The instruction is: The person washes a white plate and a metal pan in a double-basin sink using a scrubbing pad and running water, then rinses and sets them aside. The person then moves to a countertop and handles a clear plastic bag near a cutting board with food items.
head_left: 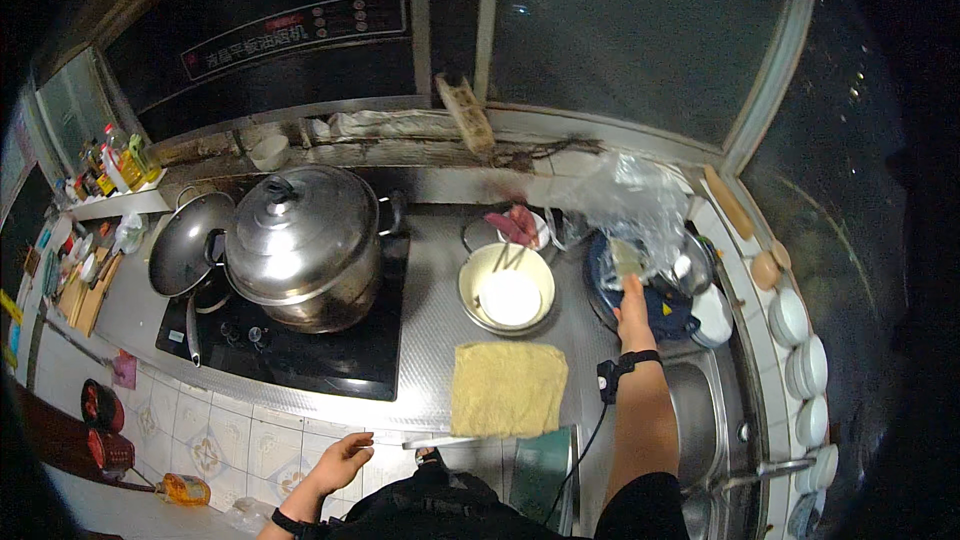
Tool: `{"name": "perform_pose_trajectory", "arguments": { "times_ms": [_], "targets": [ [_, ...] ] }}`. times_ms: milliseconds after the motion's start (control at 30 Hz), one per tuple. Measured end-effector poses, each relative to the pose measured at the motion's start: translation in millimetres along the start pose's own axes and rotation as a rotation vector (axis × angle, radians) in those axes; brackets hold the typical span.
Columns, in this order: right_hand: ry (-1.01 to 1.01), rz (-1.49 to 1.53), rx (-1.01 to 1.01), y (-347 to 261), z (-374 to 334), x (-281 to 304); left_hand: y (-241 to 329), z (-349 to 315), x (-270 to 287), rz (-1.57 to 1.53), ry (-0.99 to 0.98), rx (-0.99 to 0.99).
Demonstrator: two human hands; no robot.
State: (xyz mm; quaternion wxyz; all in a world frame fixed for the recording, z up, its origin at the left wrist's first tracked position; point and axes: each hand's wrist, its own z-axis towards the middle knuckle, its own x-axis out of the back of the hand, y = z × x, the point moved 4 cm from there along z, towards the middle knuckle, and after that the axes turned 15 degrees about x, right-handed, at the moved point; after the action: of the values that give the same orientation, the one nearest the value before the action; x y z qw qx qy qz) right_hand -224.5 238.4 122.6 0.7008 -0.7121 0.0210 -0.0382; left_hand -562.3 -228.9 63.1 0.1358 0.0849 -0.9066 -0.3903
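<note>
I see the metal counter [428, 330] stretching ahead of the left fingers and around beneath the right ones. The black cooktop [330, 360] sits ahead and slightly left of the left fingers, and the lidded steel pot [305, 285] stands on it, presumably there because its broad base needs the flat plate. The sink [700, 400] is nearer the wearer than the right fingertips and to their right.

The clear plastic bag [645, 205] rises just beyond the right fingers. The right hand [633, 312] seems to have its fingers closed on the lower end, likely because such limp film gives little else to grip; blur hides the exact hold. A dark blue item [665, 310] lies beside those fingers, to the right.

The yellow cloth [508, 388] is spread flat, ahead and right of the left fingers, perhaps so it stays within reach. The left hand [342, 462] is released, its fingers loosely curled over nothing, short of the counter edge.

Left of the right fingertips stands the cream bowl [471, 290], something white inside. Beyond it the red meat [516, 226] rests in a small dish, probably to keep it off the metal.
</note>
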Motion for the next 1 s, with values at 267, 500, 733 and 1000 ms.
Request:
{"name": "perform_pose_trajectory", "arguments": {
  "times_ms": [267, 500, 733, 1000],
  "targets": [
    [-0.044, 0.262, 0.717, -109.4, -37.4, -1.7, 77.8, 33.0, 0.9, 0.109, -0.056, -0.088],
    [-0.507, -0.419, 1.109, -142.4, -205.2, -30.1, 180.4, 34.0, -78.9, 0.077, -0.471, -0.327],
    [-1.232, -0.150, 0.206, -56.9, -251.0, -14.5, 199.4, 14.1, -141.2, -0.146, -0.563, -0.217],
    [-0.308, 0.701, -0.301, 19.1, -177.0, 62.1, 106.7, -20.6, -94.2, 0.086, -0.456, 0.059]
  ]
}}
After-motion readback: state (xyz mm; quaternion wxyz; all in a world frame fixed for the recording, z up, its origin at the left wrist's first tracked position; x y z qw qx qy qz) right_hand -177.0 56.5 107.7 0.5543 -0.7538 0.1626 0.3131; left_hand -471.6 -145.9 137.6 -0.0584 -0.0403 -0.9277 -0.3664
